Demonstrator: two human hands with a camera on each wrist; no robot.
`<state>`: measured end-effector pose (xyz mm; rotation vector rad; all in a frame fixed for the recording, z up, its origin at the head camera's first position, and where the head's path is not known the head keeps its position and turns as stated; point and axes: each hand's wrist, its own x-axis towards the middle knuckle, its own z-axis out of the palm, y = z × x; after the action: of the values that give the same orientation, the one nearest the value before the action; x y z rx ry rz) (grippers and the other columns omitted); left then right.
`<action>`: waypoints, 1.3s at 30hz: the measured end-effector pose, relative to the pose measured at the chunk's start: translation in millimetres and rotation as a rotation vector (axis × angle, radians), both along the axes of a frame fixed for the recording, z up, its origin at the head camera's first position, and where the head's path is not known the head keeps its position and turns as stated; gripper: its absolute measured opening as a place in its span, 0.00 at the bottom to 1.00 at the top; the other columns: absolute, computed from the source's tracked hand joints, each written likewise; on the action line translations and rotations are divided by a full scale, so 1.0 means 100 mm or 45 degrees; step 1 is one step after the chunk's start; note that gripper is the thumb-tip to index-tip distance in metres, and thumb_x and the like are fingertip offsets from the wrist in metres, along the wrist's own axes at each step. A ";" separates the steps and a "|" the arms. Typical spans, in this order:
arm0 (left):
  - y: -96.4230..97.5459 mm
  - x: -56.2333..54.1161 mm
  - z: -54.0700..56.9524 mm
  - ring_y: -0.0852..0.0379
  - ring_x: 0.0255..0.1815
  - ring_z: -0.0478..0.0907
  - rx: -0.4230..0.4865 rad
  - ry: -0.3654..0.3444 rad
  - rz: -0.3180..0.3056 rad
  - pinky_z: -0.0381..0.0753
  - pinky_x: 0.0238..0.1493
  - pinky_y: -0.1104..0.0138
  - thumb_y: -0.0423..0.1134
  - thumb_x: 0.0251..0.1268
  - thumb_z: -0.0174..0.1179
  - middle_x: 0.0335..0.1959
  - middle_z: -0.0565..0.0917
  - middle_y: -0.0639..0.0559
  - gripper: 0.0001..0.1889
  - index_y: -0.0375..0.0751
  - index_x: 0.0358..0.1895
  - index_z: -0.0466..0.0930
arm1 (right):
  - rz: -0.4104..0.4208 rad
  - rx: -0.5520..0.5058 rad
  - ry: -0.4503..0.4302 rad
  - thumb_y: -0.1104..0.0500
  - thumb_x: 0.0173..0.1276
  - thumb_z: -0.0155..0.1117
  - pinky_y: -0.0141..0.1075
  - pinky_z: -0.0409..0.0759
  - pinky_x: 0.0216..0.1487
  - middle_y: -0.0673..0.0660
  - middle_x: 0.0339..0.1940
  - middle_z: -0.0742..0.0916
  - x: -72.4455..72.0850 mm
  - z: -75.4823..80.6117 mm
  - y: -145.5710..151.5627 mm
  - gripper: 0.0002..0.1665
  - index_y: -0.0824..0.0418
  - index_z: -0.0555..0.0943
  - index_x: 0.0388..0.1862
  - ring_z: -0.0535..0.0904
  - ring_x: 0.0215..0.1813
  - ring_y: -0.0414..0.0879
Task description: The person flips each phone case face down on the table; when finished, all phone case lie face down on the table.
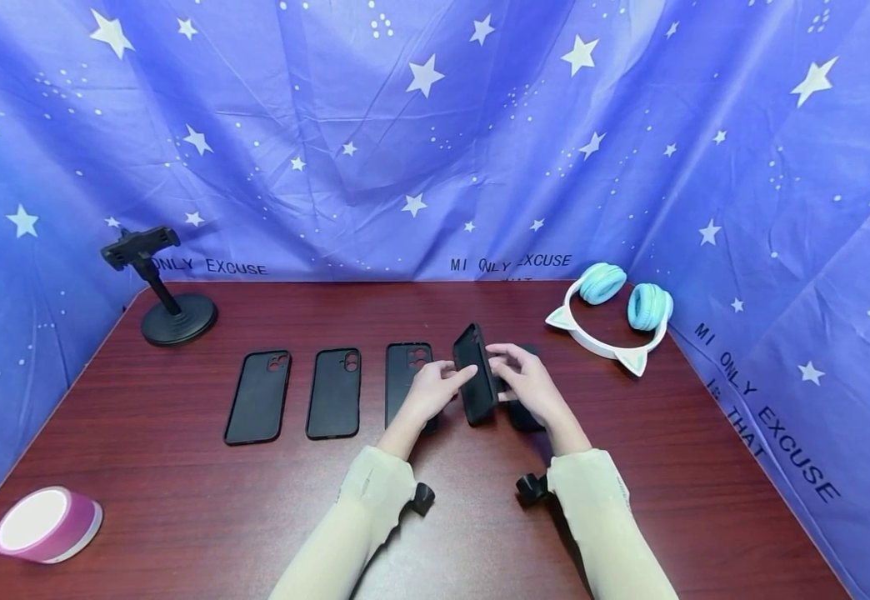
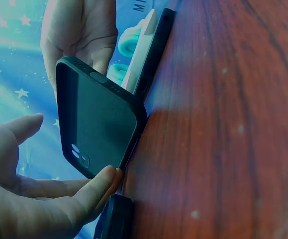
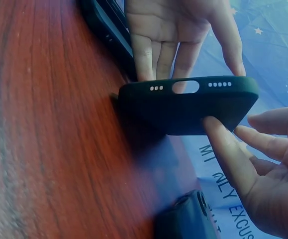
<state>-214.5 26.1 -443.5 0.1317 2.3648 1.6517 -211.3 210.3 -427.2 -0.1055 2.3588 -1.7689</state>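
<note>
A black phone case [image 1: 474, 383] stands tilted on a long edge between my two hands, with its hollow inside turned to the left. Beside that inside is my left hand [image 1: 432, 389]; its fingertips [image 2: 104, 179] touch the lower edge, while the thumb stands apart from the case in the left wrist view. Against the back of the case rest straight fingers [image 3: 221, 137] of my right hand [image 1: 527, 382]. Another black case [image 1: 527, 417] lies under the right hand, partly hidden. A third case [image 1: 397, 360] with several camera holes lies beneath the left hand, also partly covered.
Farther left lie two more black phone cases, one [image 1: 333, 396] beside the other [image 1: 257, 398]. A black phone stand [image 1: 180, 321] is at the back left, a pink-and-white round object [image 1: 48, 525] at the front left. White cat-ear headphones [image 1: 600, 346] lie at the back right.
</note>
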 end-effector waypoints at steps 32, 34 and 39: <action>-0.03 0.00 0.11 0.47 0.47 0.86 0.037 -0.040 0.023 0.84 0.49 0.60 0.48 0.67 0.59 0.52 0.84 0.36 0.29 0.29 0.63 0.72 | 0.179 0.122 -0.090 0.65 0.71 0.54 0.43 0.85 0.49 0.72 0.61 0.78 0.02 -0.11 -0.09 0.28 0.72 0.65 0.69 0.82 0.56 0.51; -0.06 -0.01 0.13 0.47 0.47 0.86 0.021 -0.041 0.011 0.84 0.49 0.61 0.46 0.67 0.59 0.53 0.84 0.35 0.29 0.28 0.64 0.70 | 0.177 0.125 -0.092 0.64 0.71 0.55 0.43 0.85 0.49 0.72 0.62 0.78 0.02 -0.11 -0.09 0.29 0.72 0.65 0.69 0.81 0.57 0.53; -0.14 -0.02 0.21 0.46 0.52 0.84 -0.033 -0.026 0.004 0.82 0.54 0.57 0.43 0.66 0.61 0.54 0.83 0.37 0.29 0.28 0.65 0.69 | 0.180 0.133 -0.093 0.63 0.71 0.57 0.43 0.85 0.51 0.72 0.62 0.77 0.02 -0.13 -0.09 0.30 0.72 0.65 0.69 0.79 0.60 0.58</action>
<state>-216.1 12.2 -422.8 0.1059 2.3716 1.6157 -209.4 201.0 -439.7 -0.1842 2.3252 -1.5561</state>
